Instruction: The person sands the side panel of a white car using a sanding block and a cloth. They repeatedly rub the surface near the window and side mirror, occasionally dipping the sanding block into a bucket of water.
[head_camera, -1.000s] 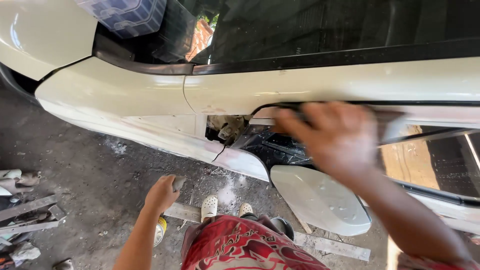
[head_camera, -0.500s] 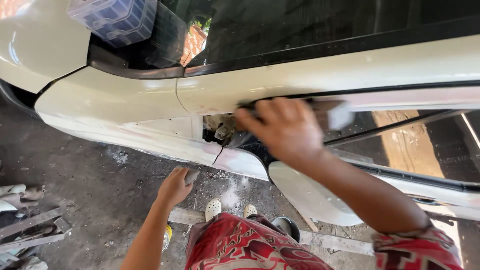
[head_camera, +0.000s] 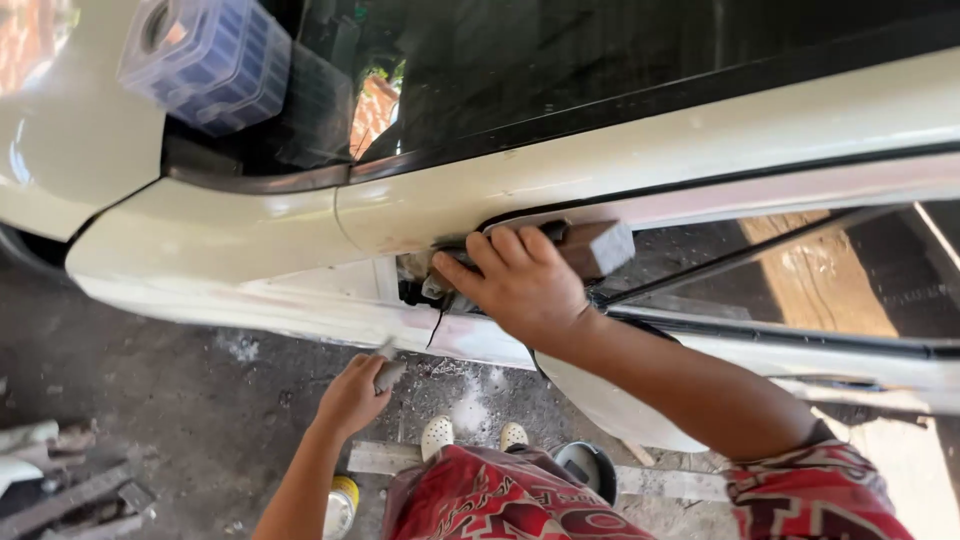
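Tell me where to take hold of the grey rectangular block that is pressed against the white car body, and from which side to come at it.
Grip the grey rectangular block across its long faces, coming from below and the front, as the right hand does now: it lies lengthwise in the dark recess of the white car body panel, with only its right end showing clear. The left hand holds a small grey tool lower down.

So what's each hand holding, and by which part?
Right hand grips a grey block by its near end, against the car body. Left hand holds a small grey piece; grip unclear.
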